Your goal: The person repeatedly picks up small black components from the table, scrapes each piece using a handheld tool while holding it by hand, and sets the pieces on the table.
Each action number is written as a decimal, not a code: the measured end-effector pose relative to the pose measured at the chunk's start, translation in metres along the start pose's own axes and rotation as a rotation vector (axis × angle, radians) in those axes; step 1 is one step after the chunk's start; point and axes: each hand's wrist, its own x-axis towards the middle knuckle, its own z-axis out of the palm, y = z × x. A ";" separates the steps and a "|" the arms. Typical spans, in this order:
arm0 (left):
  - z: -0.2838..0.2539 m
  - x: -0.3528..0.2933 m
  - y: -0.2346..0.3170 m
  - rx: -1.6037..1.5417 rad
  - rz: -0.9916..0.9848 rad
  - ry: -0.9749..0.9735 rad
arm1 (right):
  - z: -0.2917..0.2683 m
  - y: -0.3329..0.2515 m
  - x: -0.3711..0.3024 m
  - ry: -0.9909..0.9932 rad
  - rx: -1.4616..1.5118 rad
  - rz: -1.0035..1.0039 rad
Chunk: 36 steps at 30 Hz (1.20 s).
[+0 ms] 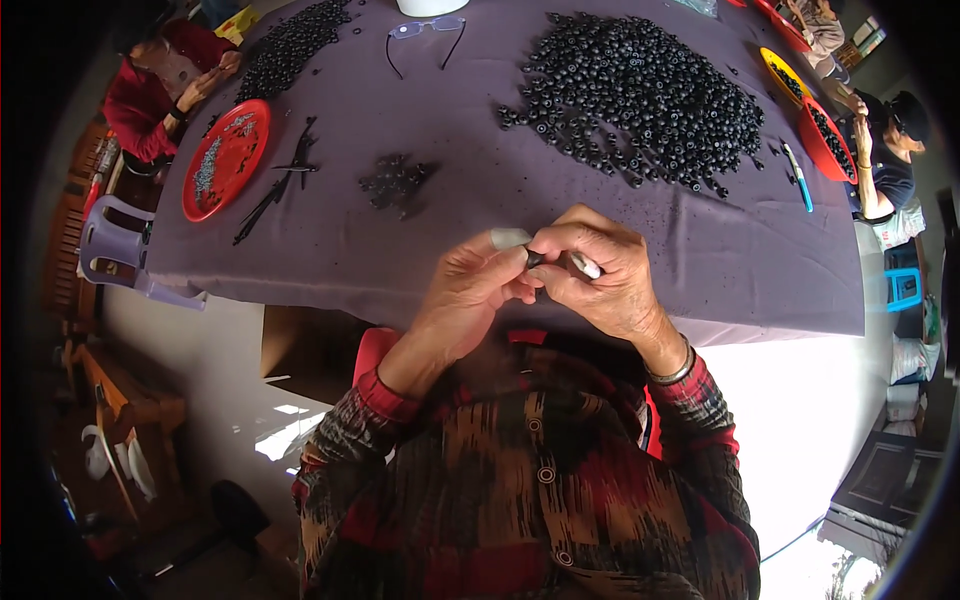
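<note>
My left hand [472, 283] and right hand [612, 278] pinch a small black piece [535, 259], likely light, stiff, best side-gripped, at the purple-clothed tabletop [475, 165].

I am seeing a small black rounded part [535, 259] sitting between the fingertips of the left hand [470, 285] and the right hand [612, 275], which are partly covering it, its finer shape staying too small for me to tell. Just right of it, a white-ended object [586, 265] is showing inside the right hand's grip, its rounded end pointing rightward, the rest hiding behind fingers.
</note>
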 end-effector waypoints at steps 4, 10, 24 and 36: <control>-0.004 0.001 -0.006 -0.057 -0.061 0.008 | 0.001 0.003 -0.001 0.012 -0.059 -0.018; -0.004 0.004 -0.006 -0.048 -0.018 -0.031 | 0.000 0.002 -0.002 -0.007 0.112 0.067; 0.006 0.000 -0.001 -0.052 -0.162 -0.077 | -0.015 -0.009 -0.001 -0.171 0.346 0.297; 0.007 0.002 -0.008 -0.181 -0.156 -0.029 | -0.010 -0.014 -0.003 -0.068 0.110 0.187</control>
